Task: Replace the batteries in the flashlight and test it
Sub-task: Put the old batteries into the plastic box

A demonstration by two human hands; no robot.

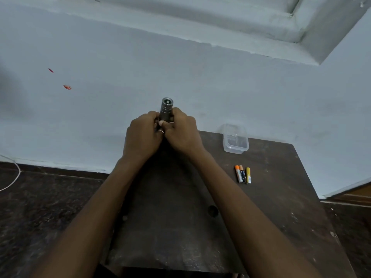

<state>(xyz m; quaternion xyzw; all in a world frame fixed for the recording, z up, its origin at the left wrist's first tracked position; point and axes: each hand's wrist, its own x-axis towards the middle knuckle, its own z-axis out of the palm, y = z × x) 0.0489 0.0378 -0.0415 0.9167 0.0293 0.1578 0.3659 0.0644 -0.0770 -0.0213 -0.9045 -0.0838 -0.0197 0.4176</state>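
Observation:
A small grey metal flashlight (166,108) is held up above the far edge of the dark wooden table (271,207), its lens end pointing away toward the wall. No beam shows at the lens. My left hand (143,135) and my right hand (182,131) are both wrapped around its lower body, fingers meeting in the middle and hiding the tail end. Three small batteries (243,174) lie side by side on the table to the right: two with orange tops and one yellow.
A clear plastic container (235,141) stands at the table's far right, near the pale wall. A dark speckled floor lies left of the table, with a thin white cord (14,177) on it. A wooden door edge (353,194) shows at the right.

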